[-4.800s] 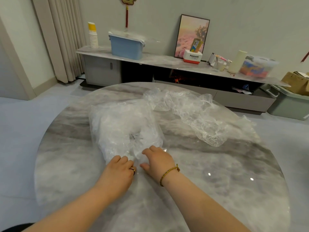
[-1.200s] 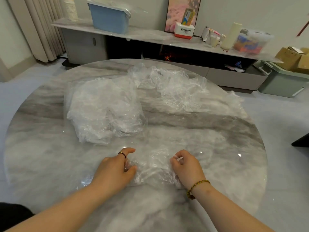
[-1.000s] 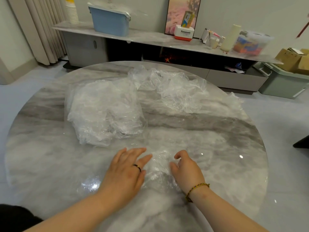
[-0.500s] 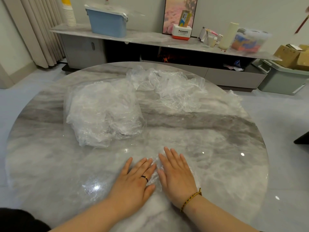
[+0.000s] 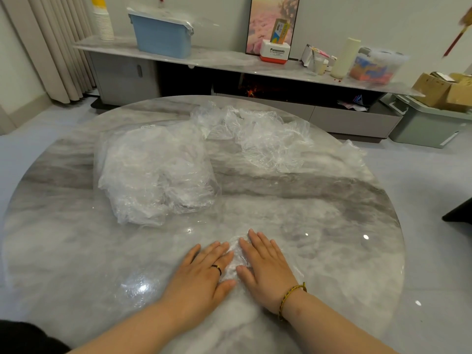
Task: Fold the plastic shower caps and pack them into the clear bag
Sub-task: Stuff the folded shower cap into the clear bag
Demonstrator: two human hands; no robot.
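Clear bag point(image 5: 155, 175), far left on the tabletop point(image 5: 76, 251), is stuffed with crumpled shower caps; its long axis runs near to far. Its white label point(image 5: 148, 127) is unreadable. Loose caps point(image 5: 265, 141) lie far right. One flattened cap point(image 5: 233, 260) lies near centre under both palms; its long axis cannot be told. Left hand point(image 5: 201, 274) and right hand point(image 5: 267, 267): grip flat, fingers straight, pressing it. A box point(image 5: 274, 51) on the shelf point(image 5: 229, 60) reads "Panasonic".

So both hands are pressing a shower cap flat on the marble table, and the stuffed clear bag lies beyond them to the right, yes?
Not quite. The head view shows the clear bag beyond the left hand and right hand to the left; the rest holds.
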